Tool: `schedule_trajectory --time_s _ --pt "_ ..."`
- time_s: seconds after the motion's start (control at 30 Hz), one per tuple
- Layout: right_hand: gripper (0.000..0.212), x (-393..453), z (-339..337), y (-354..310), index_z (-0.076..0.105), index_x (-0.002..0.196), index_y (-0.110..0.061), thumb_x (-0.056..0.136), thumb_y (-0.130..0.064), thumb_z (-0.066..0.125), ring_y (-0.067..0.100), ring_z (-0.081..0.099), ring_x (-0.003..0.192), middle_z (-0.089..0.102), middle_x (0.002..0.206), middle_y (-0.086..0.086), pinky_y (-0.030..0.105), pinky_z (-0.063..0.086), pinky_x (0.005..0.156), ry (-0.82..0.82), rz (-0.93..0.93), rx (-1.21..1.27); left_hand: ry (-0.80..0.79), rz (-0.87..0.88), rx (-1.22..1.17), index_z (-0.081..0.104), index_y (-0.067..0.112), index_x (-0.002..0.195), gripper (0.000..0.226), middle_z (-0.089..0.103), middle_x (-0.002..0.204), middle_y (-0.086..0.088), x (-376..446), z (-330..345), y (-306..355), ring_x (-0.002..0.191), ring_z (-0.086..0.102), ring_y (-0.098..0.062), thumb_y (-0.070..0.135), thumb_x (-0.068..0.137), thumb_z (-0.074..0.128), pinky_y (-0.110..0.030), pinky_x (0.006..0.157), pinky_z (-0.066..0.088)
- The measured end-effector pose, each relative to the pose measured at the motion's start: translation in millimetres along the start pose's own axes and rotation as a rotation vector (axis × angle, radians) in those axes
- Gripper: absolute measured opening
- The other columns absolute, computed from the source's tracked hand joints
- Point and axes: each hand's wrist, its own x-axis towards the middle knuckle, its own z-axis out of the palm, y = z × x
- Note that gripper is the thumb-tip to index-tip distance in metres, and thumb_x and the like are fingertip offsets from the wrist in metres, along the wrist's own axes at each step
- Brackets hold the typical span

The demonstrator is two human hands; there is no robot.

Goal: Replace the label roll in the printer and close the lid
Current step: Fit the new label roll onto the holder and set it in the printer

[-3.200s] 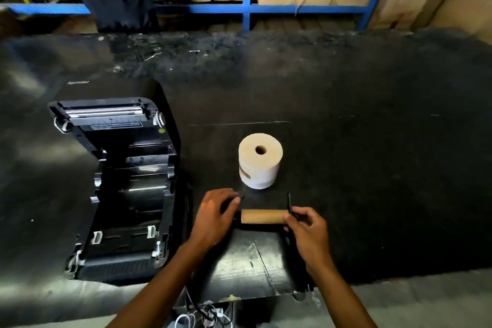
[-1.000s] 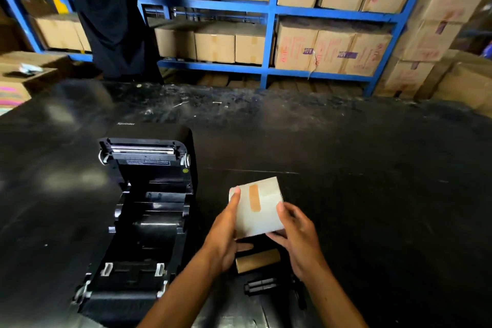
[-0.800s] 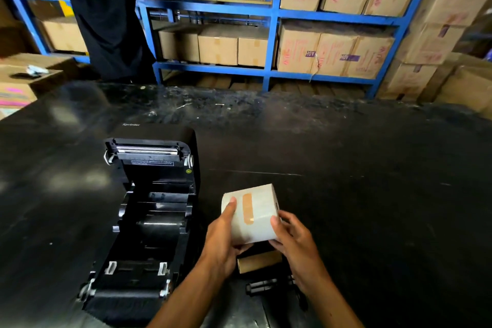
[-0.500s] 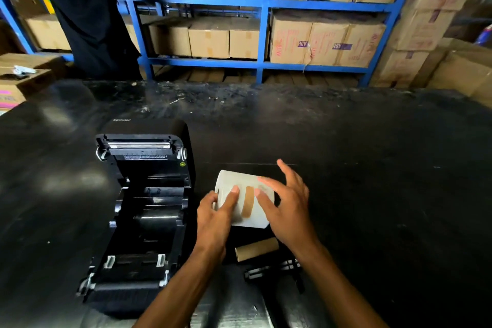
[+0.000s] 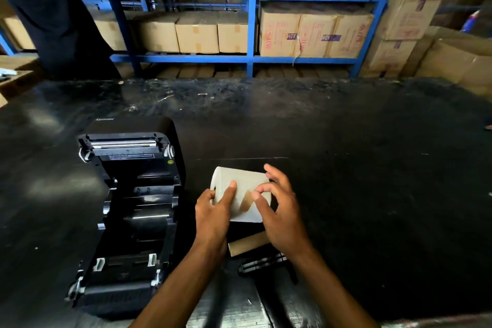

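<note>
A white label roll lies on its side just above the black table, held between both hands. My left hand grips its left end, thumb on top. My right hand pinches the brown tape strip on the roll's face with thumb and forefinger. The black printer stands to the left with its lid swung open and its roll bay empty. An empty brown cardboard core and a black spindle lie on the table under my wrists.
The black table stretches wide to the right and behind. Blue shelving with several cardboard boxes stands beyond it. A person in dark clothes stands at the far left. The table's near edge runs just below my forearms.
Both hands picked the label roll up off the table and turned it on its side. The right hand shifted from the roll's end to pinching the brown tape strip, which looks partly peeled.
</note>
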Motion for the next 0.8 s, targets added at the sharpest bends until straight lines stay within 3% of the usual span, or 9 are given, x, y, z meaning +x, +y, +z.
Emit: schedule_trajectory --time_s 0.1,0.17,0.23,0.33,0.5,0.6,0.67,0.8 --pt "0.012 -15 -18 14 0.063 0.078 -0.013 0.084 -0.002 0.063 0.007 0.05 0.12 0.052 0.13 -0.001 0.007 0.035 0.097 0.176 0.047 0.157 0.03 -0.225 -0.168 0.063 -0.004 0.097 0.036 0.067 0.1 -0.023 5 6 2 0.089 0.063 -0.034 0.029 0.084 0.068 -0.054 0.088 0.052" --pt "0.01 -20 -35 42 0.065 0.077 -0.012 0.083 -0.004 0.066 0.017 0.049 0.123 0.052 0.132 0.005 0.014 0.033 0.103 0.221 0.205 0.078 0.033 -0.288 -0.197 0.063 0.001 0.091 0.028 0.067 0.095 -0.016 5 7 -1 0.083 0.064 -0.028 0.028 0.084 0.068 -0.049 0.078 0.056" --pt "0.008 -28 -50 80 0.067 0.077 -0.008 0.083 -0.012 0.067 0.025 0.041 0.13 0.048 0.139 0.007 0.033 0.026 0.111 0.144 0.436 -0.142 0.015 -0.326 -0.211 0.063 0.006 0.083 0.022 0.068 0.087 -0.011 4 5 -5 0.072 0.064 -0.023 0.027 0.084 0.068 -0.039 0.057 0.059" --pt "0.013 -50 -58 131 0.067 0.074 -0.011 0.085 -0.018 0.065 0.028 0.033 0.135 0.042 0.146 0.009 0.038 0.02 0.11 0.022 0.619 -0.295 -0.013 -0.389 -0.242 0.064 0.007 0.084 0.022 0.068 0.085 -0.011 0 2 -12 0.07 0.065 -0.024 0.028 0.083 0.069 -0.038 0.037 0.054" --pt "0.009 -70 -48 158 0.067 0.083 -0.01 0.079 -0.018 0.071 0.028 0.032 0.137 0.043 0.146 0.01 0.039 0.02 0.108 0.012 0.54 -0.465 -0.05 -0.434 -0.231 0.064 0.012 0.085 0.019 0.068 0.091 -0.01 -3 -3 -19 0.073 0.065 -0.024 0.031 0.085 0.066 -0.041 0.04 0.056" --pt "0.024 -66 -49 156 0.064 0.099 -0.012 0.077 -0.02 0.073 0.028 0.035 0.134 0.044 0.143 0.011 0.037 0.021 0.107 0.037 0.532 -0.472 -0.057 -0.447 -0.214 0.064 0.013 0.091 0.021 0.068 0.102 -0.011 0 -8 -22 0.078 0.065 -0.023 0.033 0.086 0.064 -0.04 0.057 0.06" --pt "0.02 -61 -48 154 0.066 0.097 -0.013 0.08 -0.023 0.069 0.027 0.033 0.135 0.044 0.144 0.011 0.036 0.02 0.106 0.021 0.5 -0.49 -0.05 -0.448 -0.217 0.063 0.013 0.094 0.021 0.067 0.106 -0.012 2 -11 -23 0.081 0.065 -0.024 0.033 0.086 0.064 -0.043 0.066 0.056" --pt "0.036 -57 -31 143 0.072 0.09 -0.018 0.08 -0.052 0.063 0.022 0.02 0.142 0.035 0.152 0.008 0.032 0.007 0.109 -0.1 0.436 -0.622 -0.037 -0.425 -0.218 0.063 0.015 0.092 0.02 0.068 0.099 -0.009 8 -16 -23 0.081 0.065 -0.023 0.033 0.085 0.065 -0.043 0.063 0.052"
